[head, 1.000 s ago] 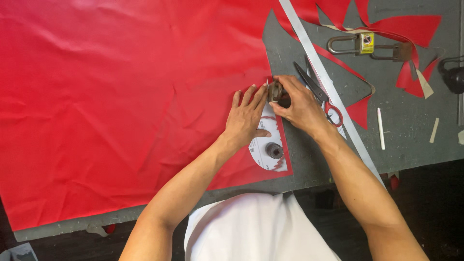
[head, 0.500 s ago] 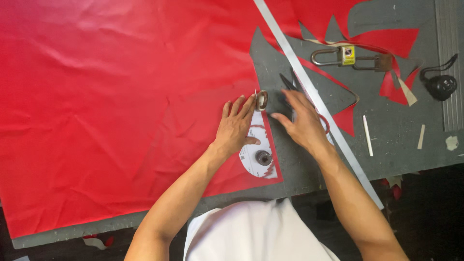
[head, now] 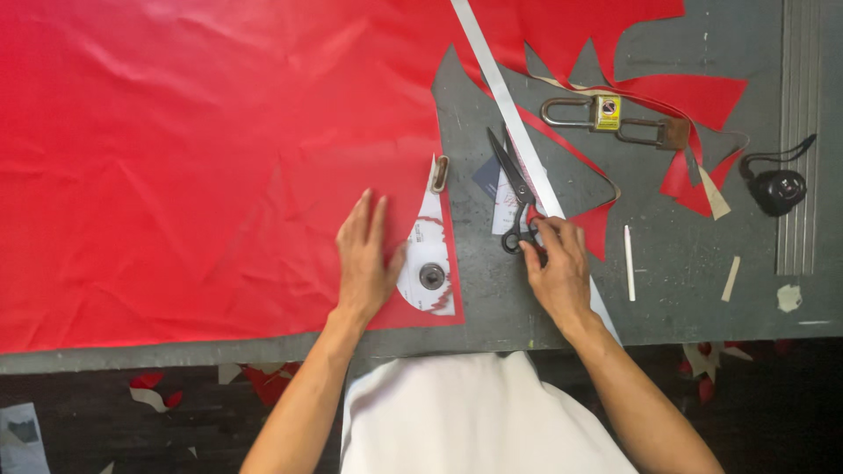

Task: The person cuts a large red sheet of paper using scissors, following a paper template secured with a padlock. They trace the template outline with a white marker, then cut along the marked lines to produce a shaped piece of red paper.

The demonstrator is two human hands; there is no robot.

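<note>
My left hand (head: pixel 364 256) lies flat, fingers apart, on a large sheet of red fabric (head: pixel 193 167), just left of a white curved paper pattern (head: pixel 424 239). A round dark weight (head: pixel 431 276) sits on the pattern's lower part. A small oblong metal weight (head: pixel 440 173) sits at its upper tip. My right hand (head: pixel 555 268) is closed around the handles of black scissors (head: pixel 512 189), which lie on the grey table (head: pixel 492 298) with the blades pointing away from me.
A long metal ruler strip (head: pixel 500 83) runs diagonally beside the scissors. Two joined padlocks (head: pixel 606 116) lie among red fabric offcuts (head: pixel 694 92) at the upper right. A white chalk stick (head: pixel 629 250) and a black round device (head: pixel 778 189) lie to the right. Scraps litter the floor.
My right hand let go of the oblong weight and moved down and right onto the scissors' handles. My left hand slid down and left, off the pattern's tip onto the fabric.
</note>
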